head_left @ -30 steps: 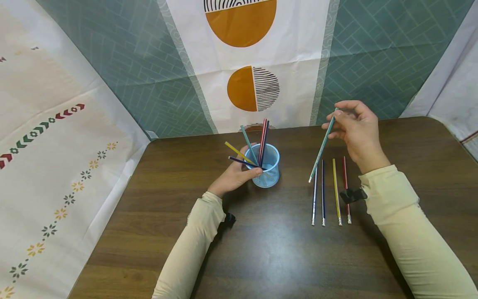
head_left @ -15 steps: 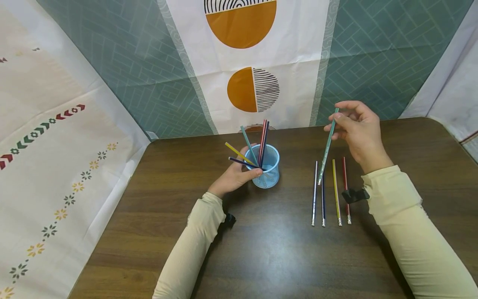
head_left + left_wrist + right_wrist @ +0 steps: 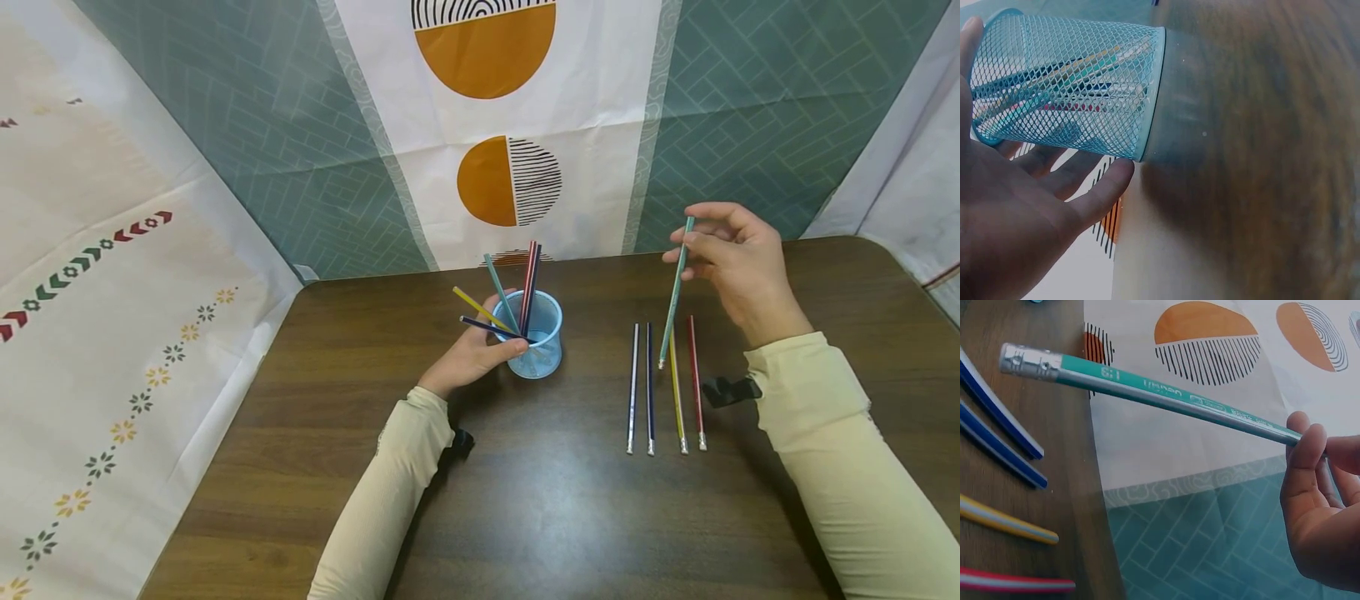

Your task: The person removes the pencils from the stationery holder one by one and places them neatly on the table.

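Note:
Around the near-left side of a light-blue mesh pencil cup point(image 3: 546, 354) my left hand point(image 3: 471, 357) holds on, thumb at the rim. The cup stands upright on the table, with several pencils leaning in it; its mesh wall point(image 3: 1094, 40) fills the top of the left wrist view. My right hand point(image 3: 738, 268) pinches a green pencil point(image 3: 676, 296) by its upper end, between thumb and fingers. That pencil hangs above the table, silver eraser end point(image 3: 1029, 362) downward. Below it lies a row: a silver-and-blue pencil point(image 3: 632, 392), a dark-blue pencil point(image 3: 649, 392), a yellow pencil point(image 3: 679, 408) and a red pencil point(image 3: 697, 383).
The brown wooden table point(image 3: 555, 517) reaches back to a patterned green-and-white cloth point(image 3: 592, 192) hanging behind it. Another white cloth point(image 3: 150, 300) with printed flowers borders the left side. Black straps sit at both wrists.
My right hand has moved to the right with the green pencil, whose lower end passed over the silver-and-blue and dark-blue pencils to beside the yellow one. The left hand and cup stay put.

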A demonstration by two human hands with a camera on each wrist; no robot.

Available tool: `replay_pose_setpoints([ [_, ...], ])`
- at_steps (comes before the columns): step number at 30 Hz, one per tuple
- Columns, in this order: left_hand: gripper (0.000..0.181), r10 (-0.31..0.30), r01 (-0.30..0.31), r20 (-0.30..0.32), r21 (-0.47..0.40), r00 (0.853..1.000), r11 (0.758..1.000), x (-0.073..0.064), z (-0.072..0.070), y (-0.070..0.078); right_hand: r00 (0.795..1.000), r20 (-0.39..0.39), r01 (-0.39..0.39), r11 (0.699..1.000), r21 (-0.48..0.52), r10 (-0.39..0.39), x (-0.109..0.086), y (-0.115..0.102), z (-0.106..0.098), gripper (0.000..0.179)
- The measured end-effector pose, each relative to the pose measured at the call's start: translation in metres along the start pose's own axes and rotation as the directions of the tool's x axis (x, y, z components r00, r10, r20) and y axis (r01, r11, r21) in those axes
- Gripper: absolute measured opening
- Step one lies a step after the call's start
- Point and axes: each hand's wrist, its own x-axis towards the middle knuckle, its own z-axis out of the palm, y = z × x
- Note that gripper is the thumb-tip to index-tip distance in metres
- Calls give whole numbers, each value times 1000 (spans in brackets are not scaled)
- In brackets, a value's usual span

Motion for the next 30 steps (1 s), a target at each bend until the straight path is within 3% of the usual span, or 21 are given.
replay_pose_setpoints([
  [6,93,37,-35,23,-47,999,998,-2,2,18,1000,8,-27,1000,-11,27,-2,-3,-13,31],
  [9,93,35,-34,21,-41,999,999,-4,3,26,997,-14,-73,991,-112,72,-2,-6,-22,29],
  [13,93,20,-19,8,-45,1000,999,-5,4,27,988,-40,-157,955,-252,152,-1,-8,-36,26],
  [21,93,-3,3,11,-36,1000,999,-5,3,25,974,-55,-228,930,-289,221,1,-10,-58,24],
  [30,91,-5,5,-12,11,1000,1000,0,0,-3,958,-80,-286,878,-384,277,3,-9,-68,23],
])
